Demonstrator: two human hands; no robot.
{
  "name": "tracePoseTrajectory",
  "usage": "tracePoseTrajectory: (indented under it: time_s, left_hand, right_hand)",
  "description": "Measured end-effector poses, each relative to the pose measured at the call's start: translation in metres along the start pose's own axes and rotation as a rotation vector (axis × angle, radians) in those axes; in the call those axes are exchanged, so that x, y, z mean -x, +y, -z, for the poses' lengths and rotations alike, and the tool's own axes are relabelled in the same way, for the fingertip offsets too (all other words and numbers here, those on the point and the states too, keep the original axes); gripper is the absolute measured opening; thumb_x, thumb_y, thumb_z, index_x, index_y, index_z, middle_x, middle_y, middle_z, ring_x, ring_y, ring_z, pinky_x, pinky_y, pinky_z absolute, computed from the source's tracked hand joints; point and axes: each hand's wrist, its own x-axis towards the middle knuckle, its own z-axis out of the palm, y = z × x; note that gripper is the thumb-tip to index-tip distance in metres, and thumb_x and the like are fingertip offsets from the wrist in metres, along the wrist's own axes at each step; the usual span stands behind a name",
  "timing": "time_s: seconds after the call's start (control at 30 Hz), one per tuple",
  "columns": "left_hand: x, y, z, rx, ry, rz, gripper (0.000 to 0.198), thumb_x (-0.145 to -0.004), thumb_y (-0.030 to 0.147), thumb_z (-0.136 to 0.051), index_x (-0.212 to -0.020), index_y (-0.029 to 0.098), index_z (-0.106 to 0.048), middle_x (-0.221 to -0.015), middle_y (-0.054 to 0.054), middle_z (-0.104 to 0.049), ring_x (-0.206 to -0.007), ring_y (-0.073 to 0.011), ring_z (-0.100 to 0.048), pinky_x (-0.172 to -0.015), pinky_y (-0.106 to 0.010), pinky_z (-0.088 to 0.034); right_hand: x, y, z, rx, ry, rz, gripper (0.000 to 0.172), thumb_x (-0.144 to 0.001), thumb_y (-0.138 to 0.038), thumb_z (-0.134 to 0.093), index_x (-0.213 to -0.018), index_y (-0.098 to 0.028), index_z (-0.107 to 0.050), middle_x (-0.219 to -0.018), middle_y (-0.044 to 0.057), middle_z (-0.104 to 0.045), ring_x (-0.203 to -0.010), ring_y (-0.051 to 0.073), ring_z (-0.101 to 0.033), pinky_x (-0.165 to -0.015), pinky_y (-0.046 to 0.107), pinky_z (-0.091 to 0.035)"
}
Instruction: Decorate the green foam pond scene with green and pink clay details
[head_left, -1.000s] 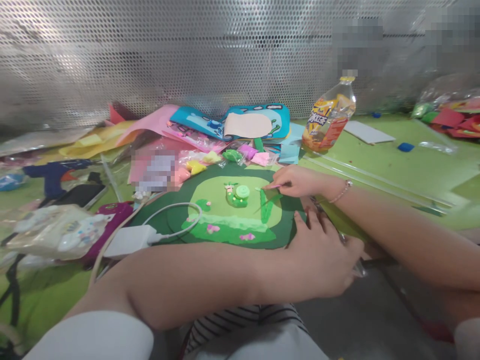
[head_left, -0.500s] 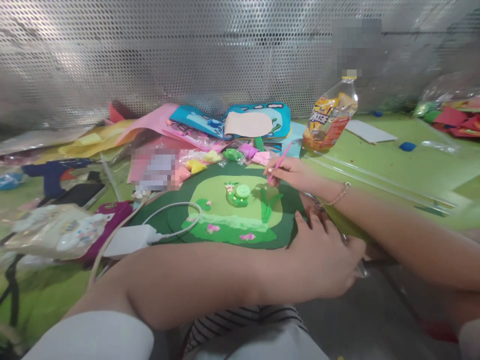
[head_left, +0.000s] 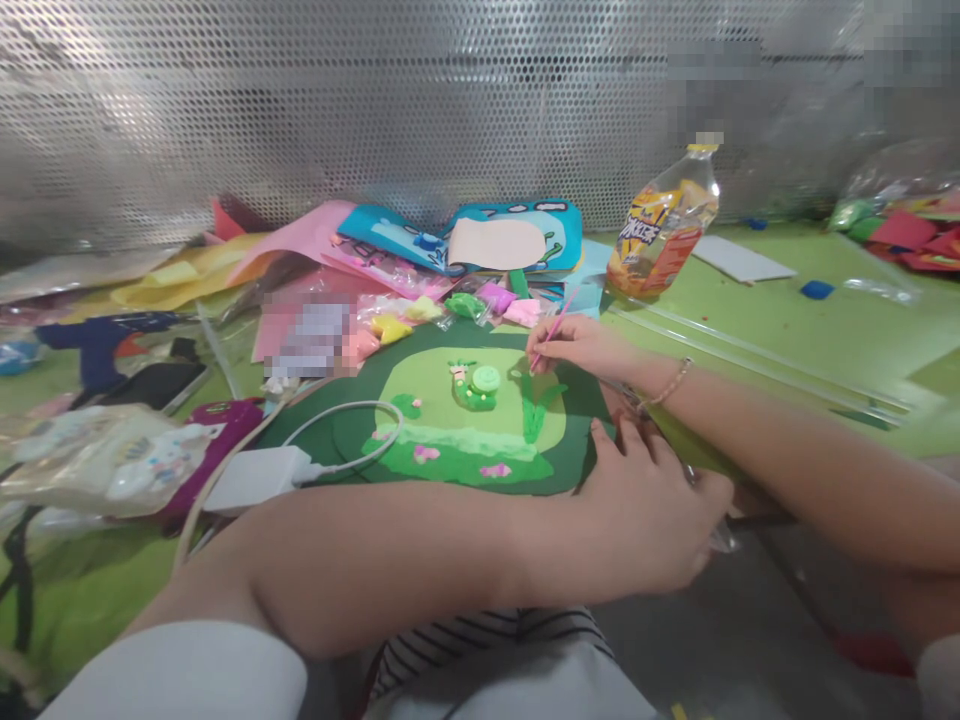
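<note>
My right hand (head_left: 574, 345) pinches a thin pink stick-like tool (head_left: 556, 326). The tool's lower end points down at the top of the green clay leaves (head_left: 534, 412) on a dark green board (head_left: 315, 425); whether it touches cannot be made out. My left hand (head_left: 649, 500) reaches across the front, fingers spread over the board's right edge. A bit of clear plastic (head_left: 723, 538) shows beside its wrist side. Mid-board there is a green clay snail (head_left: 480, 385) with a round, pale green shell. Pink clay pieces (head_left: 495, 471) dot the green strip below.
Several bagged clay lumps (head_left: 391, 328) lie behind the board. A white charger (head_left: 259, 478) with its looped cable overlaps the board's left side. A tilted-looking plastic bottle (head_left: 660, 235) stands at the back right, near clear rods (head_left: 765, 365). A dark glue gun (head_left: 97, 345) lies left.
My right hand has shifted slightly left, and the pink tool's lower end has dipped closer to the clay leaves. My left hand stays in place on the board's edge.
</note>
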Motion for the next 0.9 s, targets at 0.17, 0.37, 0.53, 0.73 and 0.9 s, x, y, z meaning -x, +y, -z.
tracePoseTrajectory:
  time_s: [0.17, 0.37, 0.53, 0.73, 0.9]
  left_hand:
    - [-0.0012, -0.0001, 0.0029, 0.025, -0.053, -0.002, 0.042, -0.083, 0.045, -0.049, -0.113, 0.015, -0.045, -0.128, -0.03, -0.043, -0.122, -0.0477, -0.036, -0.087, -0.067, -0.03]
    - [-0.0014, -0.0004, 0.0041, 0.017, -0.047, 0.001, 0.044, -0.082, 0.046, -0.052, -0.114, 0.015, -0.045, -0.128, -0.029, -0.044, -0.123, -0.0464, -0.036, -0.088, -0.066, -0.03]
    - [-0.0008, -0.0011, 0.0037, 0.022, -0.032, -0.001, 0.044, -0.082, 0.047, -0.052, -0.114, 0.016, -0.047, -0.126, -0.028, -0.046, -0.121, -0.0448, -0.039, -0.087, -0.065, -0.031]
    - [0.0, 0.0003, -0.0003, 0.013, 0.017, -0.001, 0.044, -0.08, 0.045, -0.055, -0.112, 0.015, -0.048, -0.126, -0.029, -0.046, -0.121, -0.0456, -0.039, -0.087, -0.066, -0.031]
    - [-0.001, -0.0004, 0.0029, 0.018, -0.025, -0.001, 0.042, -0.081, 0.045, -0.054, -0.111, 0.016, -0.048, -0.126, -0.029, -0.046, -0.121, -0.0466, -0.038, -0.088, -0.066, -0.031]
  right_hand:
    - [-0.0012, 0.0028, 0.0012, -0.115, -0.012, -0.04, 0.005, -0.074, -0.016, -0.061, -0.069, -0.016, -0.061, -0.063, 0.001, -0.065, -0.061, 0.009, -0.063, -0.061, 0.019, -0.051]
    - [-0.0016, 0.0033, 0.0012, -0.158, -0.036, -0.065, 0.007, -0.072, -0.019, -0.065, -0.068, -0.014, -0.061, -0.062, 0.002, -0.065, -0.06, 0.009, -0.062, -0.061, 0.02, -0.051]
    - [-0.0026, 0.0073, 0.0027, -0.103, -0.043, -0.061, 0.006, -0.076, -0.021, -0.063, -0.071, -0.017, -0.062, -0.066, 0.002, -0.068, -0.064, 0.01, -0.064, -0.065, 0.022, -0.052]
    - [-0.003, 0.0098, 0.0036, -0.134, -0.048, -0.028, 0.008, -0.075, -0.022, -0.064, -0.071, -0.015, -0.061, -0.067, 0.003, -0.067, -0.064, 0.01, -0.064, -0.064, 0.02, -0.052]
    - [-0.0032, 0.0099, 0.0037, -0.099, -0.051, -0.034, 0.008, -0.075, -0.022, -0.064, -0.073, -0.015, -0.062, -0.068, 0.003, -0.067, -0.065, 0.01, -0.064, -0.065, 0.021, -0.052]
